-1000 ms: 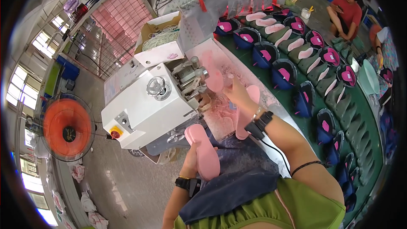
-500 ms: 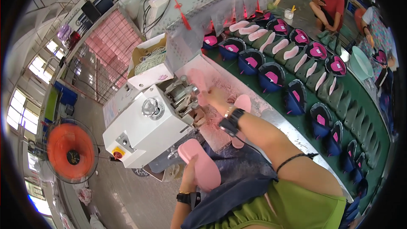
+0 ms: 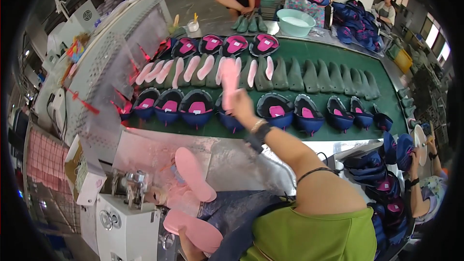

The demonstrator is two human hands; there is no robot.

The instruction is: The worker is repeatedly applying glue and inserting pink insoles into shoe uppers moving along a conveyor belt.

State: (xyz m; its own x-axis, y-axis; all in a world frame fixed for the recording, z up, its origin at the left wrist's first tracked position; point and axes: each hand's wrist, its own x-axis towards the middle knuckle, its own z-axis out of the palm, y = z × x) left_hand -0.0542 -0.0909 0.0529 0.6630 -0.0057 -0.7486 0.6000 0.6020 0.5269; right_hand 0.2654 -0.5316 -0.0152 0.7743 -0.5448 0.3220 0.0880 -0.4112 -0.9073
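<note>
My right hand (image 3: 240,105) is stretched out over the green belt, closed around one end of a pink insole (image 3: 229,77) that points away from me. Beneath it stand a row of dark green shoe lasts (image 3: 311,76), several topped with pale pink insoles, and a nearer row of navy shoe uppers (image 3: 197,108) with bright pink inside. Low by my lap, my left hand (image 3: 187,245) grips a thick pink insole (image 3: 195,229), perhaps more than one; its fingers are partly hidden. Another pink insole (image 3: 194,174) lies on the dusty worktop beside the white machine (image 3: 125,227).
Across the belt (image 3: 386,116), a person in red sits, and a person in a floral apron handles an upper beside a mint basin (image 3: 296,23). Navy uppers pile up at right (image 3: 379,183), near another person's arms. A white box (image 3: 91,176) stands behind the machine.
My view has swung right toward the belt. My right hand has moved from beside the machine out over the lasts, carrying a pink insole. The left hand keeps its hold by my lap.
</note>
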